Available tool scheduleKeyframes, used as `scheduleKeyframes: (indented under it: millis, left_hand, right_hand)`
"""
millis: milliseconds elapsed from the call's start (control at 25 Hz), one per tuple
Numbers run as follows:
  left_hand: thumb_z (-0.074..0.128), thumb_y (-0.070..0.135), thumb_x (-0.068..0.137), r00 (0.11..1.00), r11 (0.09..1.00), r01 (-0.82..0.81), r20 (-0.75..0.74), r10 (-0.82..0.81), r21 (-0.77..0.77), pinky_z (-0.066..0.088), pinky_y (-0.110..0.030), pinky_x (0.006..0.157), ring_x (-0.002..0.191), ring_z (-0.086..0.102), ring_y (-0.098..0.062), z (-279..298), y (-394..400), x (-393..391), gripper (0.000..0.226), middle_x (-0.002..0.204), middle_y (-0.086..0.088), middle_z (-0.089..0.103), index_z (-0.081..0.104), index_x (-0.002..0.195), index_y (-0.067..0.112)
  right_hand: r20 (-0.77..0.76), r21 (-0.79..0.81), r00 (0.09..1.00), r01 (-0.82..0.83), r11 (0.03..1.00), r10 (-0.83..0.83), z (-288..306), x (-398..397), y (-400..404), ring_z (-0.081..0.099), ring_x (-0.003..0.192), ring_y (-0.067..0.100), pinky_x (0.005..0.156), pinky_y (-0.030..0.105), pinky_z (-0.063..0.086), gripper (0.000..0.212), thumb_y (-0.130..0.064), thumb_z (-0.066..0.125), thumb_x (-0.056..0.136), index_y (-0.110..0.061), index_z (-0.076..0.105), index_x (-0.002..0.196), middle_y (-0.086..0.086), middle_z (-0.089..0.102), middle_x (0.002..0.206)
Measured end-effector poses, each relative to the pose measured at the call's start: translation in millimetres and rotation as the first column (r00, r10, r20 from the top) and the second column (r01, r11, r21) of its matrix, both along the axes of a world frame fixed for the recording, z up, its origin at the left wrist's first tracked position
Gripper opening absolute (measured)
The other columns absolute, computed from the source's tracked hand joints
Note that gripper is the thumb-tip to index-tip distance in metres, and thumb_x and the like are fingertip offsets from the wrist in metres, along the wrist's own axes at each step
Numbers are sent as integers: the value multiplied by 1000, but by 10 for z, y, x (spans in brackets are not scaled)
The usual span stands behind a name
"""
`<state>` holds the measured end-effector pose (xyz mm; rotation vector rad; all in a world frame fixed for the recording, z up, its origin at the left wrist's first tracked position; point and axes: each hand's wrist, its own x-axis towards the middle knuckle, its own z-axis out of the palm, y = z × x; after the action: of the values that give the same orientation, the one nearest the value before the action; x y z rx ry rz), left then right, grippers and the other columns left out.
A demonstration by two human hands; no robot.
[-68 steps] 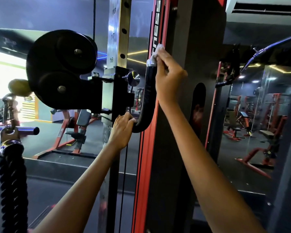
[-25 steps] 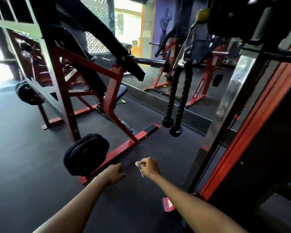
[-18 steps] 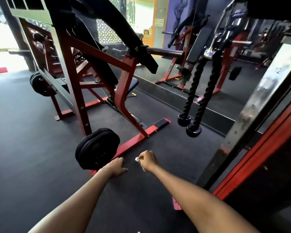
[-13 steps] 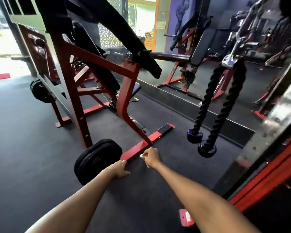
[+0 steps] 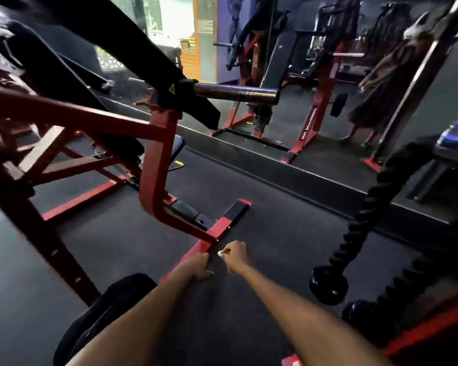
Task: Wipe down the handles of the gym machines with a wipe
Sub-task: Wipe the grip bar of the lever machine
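Note:
Both my arms hang low over the black floor. My right hand (image 5: 236,256) grips a small crumpled white wipe (image 5: 220,254), which peeks out at the thumb side. Just left of it, my left hand (image 5: 197,266) holds nothing, its fingers loosely curled. Ahead stands a red plate-loaded machine (image 5: 154,186) with a bare steel sleeve (image 5: 236,93) sticking out to the right. A black rope handle (image 5: 354,228) with round end knobs hangs at the right, apart from both hands.
A black weight plate (image 5: 101,318) sits low on the red machine beside my left forearm. The machine's red base bar (image 5: 217,228) runs across the floor under my hands. A mirror wall (image 5: 315,122) behind reflects more red machines. The cable station's red frame (image 5: 428,326) is at the lower right.
I let go of the cable station's curved handle and turned left and down. Both arms dropped low, the wipe still in my right hand. The red machine and rope have come closer.

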<state>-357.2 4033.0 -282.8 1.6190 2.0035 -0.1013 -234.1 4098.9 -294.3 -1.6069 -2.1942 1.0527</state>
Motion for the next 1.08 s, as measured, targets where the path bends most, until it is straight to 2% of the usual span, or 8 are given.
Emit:
scheduleKeyframes:
  millis: [80,160,280,600,800,880,960,1080]
  left_hand:
    - [56,31,92,999,999,48,14,-48,-13,34,-32,102,126,45,-27,-44,393,-29,53,139,-15,45,41,135,2]
    - [57,32,91,991,991,132,-6,-132,-1,34,-33,104,128,44,-28,-104,876,-103,55,140,-15,44,41,134,3]
    - [56,31,90,966,967,255,-25,-255,-13,36,-35,103,127,45,-29,-115,1608,-168,51,138,-15,45,41,131,3]
    - [56,37,89,860,861,509,-47,-509,5,38,-35,101,125,47,-29,30,3222,86,52,137,-12,46,43,129,7]
    - [52,38,89,820,820,571,-69,-568,44,39,-35,100,125,47,-28,-103,3798,424,51,139,-9,45,42,131,10]
    - [52,38,90,816,817,576,-84,-571,42,38,-34,99,125,47,-27,-201,4016,522,49,138,-8,46,42,129,10]
    - [51,40,90,828,830,557,-87,-554,16,36,-33,99,126,46,-26,-334,4269,634,52,140,-7,45,40,131,11]
    - [50,41,92,850,854,520,-100,-517,-1,35,-33,102,128,45,-25,-469,4711,805,54,142,-7,43,37,135,11]
  right_hand:
    - [14,-4,997,73,997,-73,-17,-4,321,63,95,22,61,23,35,20,-18,61,88,-1,71,94,17,69,99]
    - [25,-10,988,153,988,-153,-90,-14,711,66,85,20,56,21,39,21,-21,63,87,-3,71,85,14,70,89]
    - [24,0,958,285,958,-285,-109,50,1287,69,68,18,59,25,52,27,-26,65,85,-3,67,70,16,70,73]
    - [-2,21,828,560,828,-561,60,452,2329,67,66,17,66,26,53,41,-23,61,86,-14,50,47,12,66,60]
    - [64,2,788,613,790,-612,-142,809,2803,60,47,16,56,29,53,46,-24,55,85,1,43,49,24,61,59]
    - [109,-8,793,604,797,-600,-217,947,3113,62,51,17,51,32,51,43,-20,54,82,-3,33,47,15,50,52]
    - [167,-1,815,564,826,-556,-213,1075,3453,51,61,8,49,28,41,35,-10,51,76,-10,29,48,7,39,63]
    - [234,5,846,491,871,-479,-203,1277,3937,41,69,8,55,25,31,28,-1,45,73,-12,32,50,8,41,71]
